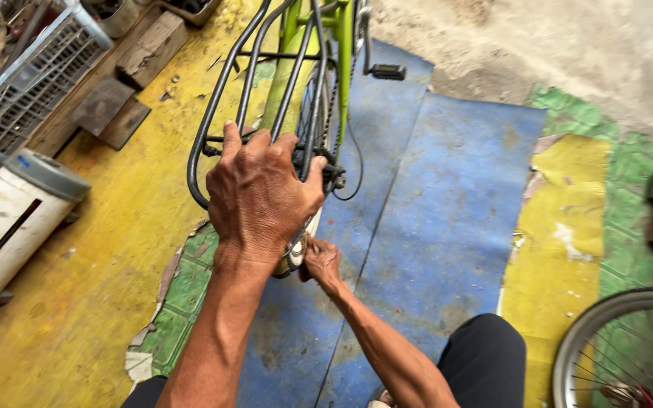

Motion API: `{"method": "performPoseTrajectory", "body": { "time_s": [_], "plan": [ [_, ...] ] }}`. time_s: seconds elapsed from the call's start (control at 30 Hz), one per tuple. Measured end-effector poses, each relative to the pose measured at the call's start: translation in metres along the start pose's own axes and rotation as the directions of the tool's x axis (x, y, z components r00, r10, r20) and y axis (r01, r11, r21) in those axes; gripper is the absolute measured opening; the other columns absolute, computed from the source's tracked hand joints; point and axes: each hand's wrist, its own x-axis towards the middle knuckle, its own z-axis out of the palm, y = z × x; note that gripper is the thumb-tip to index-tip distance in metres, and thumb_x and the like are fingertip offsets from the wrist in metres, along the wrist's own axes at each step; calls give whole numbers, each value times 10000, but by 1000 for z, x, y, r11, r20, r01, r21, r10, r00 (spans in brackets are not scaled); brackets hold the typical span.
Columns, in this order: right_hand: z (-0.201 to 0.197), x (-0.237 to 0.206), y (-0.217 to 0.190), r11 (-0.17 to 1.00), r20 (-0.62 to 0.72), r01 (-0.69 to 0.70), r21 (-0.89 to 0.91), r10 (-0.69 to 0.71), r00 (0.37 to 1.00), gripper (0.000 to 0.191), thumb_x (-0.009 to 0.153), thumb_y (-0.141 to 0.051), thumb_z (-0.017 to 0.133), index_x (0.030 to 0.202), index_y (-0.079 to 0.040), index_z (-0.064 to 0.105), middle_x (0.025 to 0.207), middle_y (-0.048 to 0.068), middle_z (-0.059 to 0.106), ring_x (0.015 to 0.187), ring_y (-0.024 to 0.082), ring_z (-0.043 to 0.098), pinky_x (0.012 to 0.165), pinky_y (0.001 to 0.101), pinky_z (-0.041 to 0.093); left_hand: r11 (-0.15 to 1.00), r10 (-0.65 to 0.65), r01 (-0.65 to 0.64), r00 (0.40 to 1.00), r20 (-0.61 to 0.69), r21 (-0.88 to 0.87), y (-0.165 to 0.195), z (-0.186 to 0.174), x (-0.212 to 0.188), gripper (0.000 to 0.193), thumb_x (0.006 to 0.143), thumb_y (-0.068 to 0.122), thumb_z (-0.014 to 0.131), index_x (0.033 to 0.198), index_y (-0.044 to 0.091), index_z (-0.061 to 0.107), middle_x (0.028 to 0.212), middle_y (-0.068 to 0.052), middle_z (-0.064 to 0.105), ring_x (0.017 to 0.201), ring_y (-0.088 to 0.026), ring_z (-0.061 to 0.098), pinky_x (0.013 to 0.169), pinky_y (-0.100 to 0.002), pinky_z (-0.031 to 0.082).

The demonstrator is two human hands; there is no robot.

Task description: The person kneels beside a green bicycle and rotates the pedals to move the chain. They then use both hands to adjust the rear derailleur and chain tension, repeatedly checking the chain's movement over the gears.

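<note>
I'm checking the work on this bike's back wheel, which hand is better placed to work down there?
Probably the right hand: it's already low beside the rear wheel, while the left hand grips the black rack above.

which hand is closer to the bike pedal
Left. The left hand grips the black rear rack, below the pedal; the right hand is lower still, at the rear wheel's bottom.
</note>
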Motion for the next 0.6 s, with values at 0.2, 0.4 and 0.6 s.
{"method": "performPoseTrajectory", "body": {
  "time_s": [0.2,0.4,0.6],
  "plan": [
    [-30,-16,-43,880,271,-382,283,309,912,259,953,-220,660,1142,-90,781,772,108,738,645,170,673,564,334,541,996,84,-79,982,-170,41,-2,10,-3,391,760,458,859,979,136,824,994,-147,762,1104,-487,653,860,-548,572],
    [-68,-28,-102,828,324,-496,262,409,853,316,941,-168,621,1215,-89,758,818,91,750,591,151,679,477,286,559,997,68,-66,996,-51,34,-8,15,-5,407,810,466,847,1019,116,831,909,-149,765,1060,-500,667,730,-520,572],
    [-81,-28,-130,771,283,-508,385,425,860,318,932,-158,630,1204,-52,757,910,71,750,627,156,691,501,325,615,997,71,-71,997,-4,29,-13,22,0,425,842,498,819,983,97,823,877,-172,763,1039,-505,672,734,-510,576]
  ]
}}
